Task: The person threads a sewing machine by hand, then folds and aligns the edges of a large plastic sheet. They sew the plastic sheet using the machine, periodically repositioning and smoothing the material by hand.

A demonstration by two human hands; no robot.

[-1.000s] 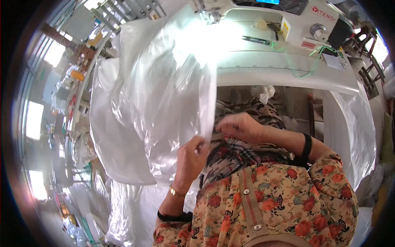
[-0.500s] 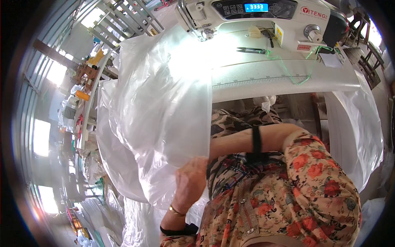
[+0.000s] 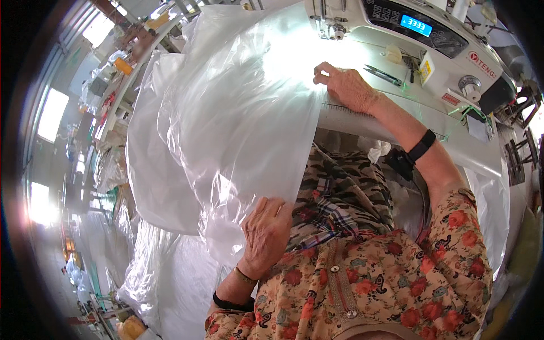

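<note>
A large sheet of translucent white plastic film (image 3: pixel 226 124) drapes from the sewing machine's bed down over its front, its right edge running toward my lap. Low on that edge, my left hand (image 3: pixel 267 229) is closed with the film gathered at its fingers. Higher up, my right hand (image 3: pixel 348 89) reaches over the bed with curled fingers pinching the same edge, just below the needle area. The white sewing machine (image 3: pixel 362 35) has a lit blue display (image 3: pixel 416 25). Bright lamplight washes out the film under its head, so the needle and any seam cannot be made out.
On the bed right of my right hand lie black thread snips (image 3: pixel 383 75) and green thread (image 3: pixel 469 109). More plastic film (image 3: pixel 164 266) bunches below on the left. A cluttered bench (image 3: pixel 122 96) stands at the far left, with an orange spool (image 3: pixel 123 66).
My right hand has moved from beside my left hand up to the film's edge near the machine head. The view has shifted, and the film's edge now slants between both hands.
</note>
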